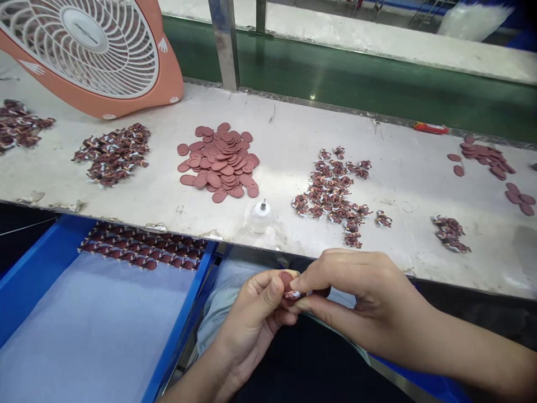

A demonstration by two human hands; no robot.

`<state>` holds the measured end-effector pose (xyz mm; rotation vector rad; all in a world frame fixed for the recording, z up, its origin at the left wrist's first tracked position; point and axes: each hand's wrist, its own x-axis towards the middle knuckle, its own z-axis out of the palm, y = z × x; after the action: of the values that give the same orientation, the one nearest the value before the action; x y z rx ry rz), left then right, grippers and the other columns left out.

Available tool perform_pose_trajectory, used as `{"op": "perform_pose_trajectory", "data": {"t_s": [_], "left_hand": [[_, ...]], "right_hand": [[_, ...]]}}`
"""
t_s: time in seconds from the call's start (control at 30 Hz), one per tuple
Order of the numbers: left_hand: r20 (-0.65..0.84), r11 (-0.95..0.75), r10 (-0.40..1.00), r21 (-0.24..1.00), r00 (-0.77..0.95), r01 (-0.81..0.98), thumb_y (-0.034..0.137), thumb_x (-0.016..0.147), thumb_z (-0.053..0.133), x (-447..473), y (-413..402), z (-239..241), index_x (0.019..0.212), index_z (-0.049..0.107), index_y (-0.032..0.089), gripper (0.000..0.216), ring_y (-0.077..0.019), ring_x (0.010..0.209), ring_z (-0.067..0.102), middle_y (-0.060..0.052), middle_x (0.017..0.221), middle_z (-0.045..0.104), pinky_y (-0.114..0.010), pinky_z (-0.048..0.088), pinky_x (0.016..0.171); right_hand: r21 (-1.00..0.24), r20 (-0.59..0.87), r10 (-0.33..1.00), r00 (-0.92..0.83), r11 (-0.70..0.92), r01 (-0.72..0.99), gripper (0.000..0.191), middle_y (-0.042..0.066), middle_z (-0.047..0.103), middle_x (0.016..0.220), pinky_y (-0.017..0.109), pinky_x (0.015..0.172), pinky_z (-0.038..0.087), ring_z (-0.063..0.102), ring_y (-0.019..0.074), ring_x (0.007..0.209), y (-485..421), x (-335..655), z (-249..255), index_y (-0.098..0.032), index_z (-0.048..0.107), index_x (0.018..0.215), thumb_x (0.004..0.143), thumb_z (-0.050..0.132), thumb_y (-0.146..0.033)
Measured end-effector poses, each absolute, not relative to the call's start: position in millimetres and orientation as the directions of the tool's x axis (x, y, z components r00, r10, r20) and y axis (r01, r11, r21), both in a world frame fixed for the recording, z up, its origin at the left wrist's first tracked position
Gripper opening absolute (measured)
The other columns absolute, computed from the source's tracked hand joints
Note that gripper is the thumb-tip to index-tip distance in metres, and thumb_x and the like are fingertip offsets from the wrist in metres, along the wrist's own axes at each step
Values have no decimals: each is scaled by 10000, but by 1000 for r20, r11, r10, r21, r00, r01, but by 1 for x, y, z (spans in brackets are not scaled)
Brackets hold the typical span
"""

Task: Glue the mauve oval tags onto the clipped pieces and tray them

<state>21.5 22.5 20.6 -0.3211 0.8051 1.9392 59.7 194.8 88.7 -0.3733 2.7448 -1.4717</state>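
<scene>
In front of my lap, my left hand (260,308) pinches a reddish-brown oval base (286,279) between thumb and fingers. My right hand (352,288) meets it from the right, its fingertips closed on a small brown-and-white figurine (292,294) that touches the base. Fingers hide much of both pieces. Another dark rounded piece (323,291) shows by my right fingers; I cannot tell what it belongs to. On the table beyond lie a pile of oval bases (226,159) and a scatter of small figurines (331,187). A white bottle with a thin metal tip (262,215) stands near the table edge.
A blue tray (168,347) at lower left holds rows of figurines on bases (142,246). An orange fan (168,73) stands at the back left. More figurines (115,154) lie before it. More bases (486,157) and a red-yellow tube-like item (430,128) lie at right.
</scene>
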Motion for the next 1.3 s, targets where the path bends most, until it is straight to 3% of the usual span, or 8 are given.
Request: {"op": "perform_pose_trajectory", "data": {"t_s": [0.27, 0.47, 0.67, 0.9, 1.13, 1.3], "left_hand": [[-491, -327, 719, 385, -492, -863, 392, 774, 739, 23, 19, 22, 798, 750, 148, 246, -56, 596, 578, 1, 678, 633, -118, 500, 523], [-466, -346, 775, 252, -427, -904, 396, 785, 727, 20, 17, 17, 849, 752, 147, 259, -61, 562, 607, -16, 719, 673, -129, 518, 474], [-512, -352, 779, 122, -363, -928, 377, 717, 789, 14, 14, 21, 760, 731, 145, 243, -72, 547, 652, -18, 704, 709, -133, 533, 446], [-518, -369, 767, 128, -379, -921, 417, 692, 791, 13, 13, 19, 688, 696, 131, 302, -80, 527, 655, -9, 652, 702, -138, 538, 430], [-496, -359, 784, 125, -372, -925, 361, 734, 784, 14, 13, 20, 760, 726, 129, 240, -77, 545, 667, -22, 692, 726, -135, 545, 469], [-484, -358, 792, 123, -371, -926, 342, 719, 799, 14, 14, 20, 688, 707, 133, 230, -86, 552, 673, -25, 692, 727, -140, 540, 473]], "right_hand": [[-822, 100, -200, -975, 535, -194, 158, -29, 711, 826, 186, 692, 499, 657, 93, 756, 191, 60, 92, -212, 661, 960, 857, 663, -92], [-819, 160, -166, -973, 528, -225, 287, -7, 698, 925, 208, 742, 502, 626, 111, 807, 191, 60, 94, -220, 632, 1124, 849, 714, -205], [-828, 165, -31, -986, 539, -155, 134, 15, 685, 845, 227, 633, 483, 613, 119, 733, 191, 59, 85, -214, 670, 1040, 921, 611, -194], [-868, 108, -69, -992, 479, -128, 160, -18, 677, 824, 205, 602, 441, 577, 91, 685, 183, 57, 79, -271, 683, 1062, 924, 629, -209], [-881, 140, -90, -986, 444, -165, 169, -2, 692, 914, 210, 725, 485, 621, 99, 816, 187, 57, 83, -221, 670, 1074, 922, 620, -166], [-887, 132, -93, -987, 433, -160, 165, 1, 711, 930, 204, 759, 502, 645, 102, 848, 188, 54, 85, -210, 677, 1065, 924, 614, -152]]}}
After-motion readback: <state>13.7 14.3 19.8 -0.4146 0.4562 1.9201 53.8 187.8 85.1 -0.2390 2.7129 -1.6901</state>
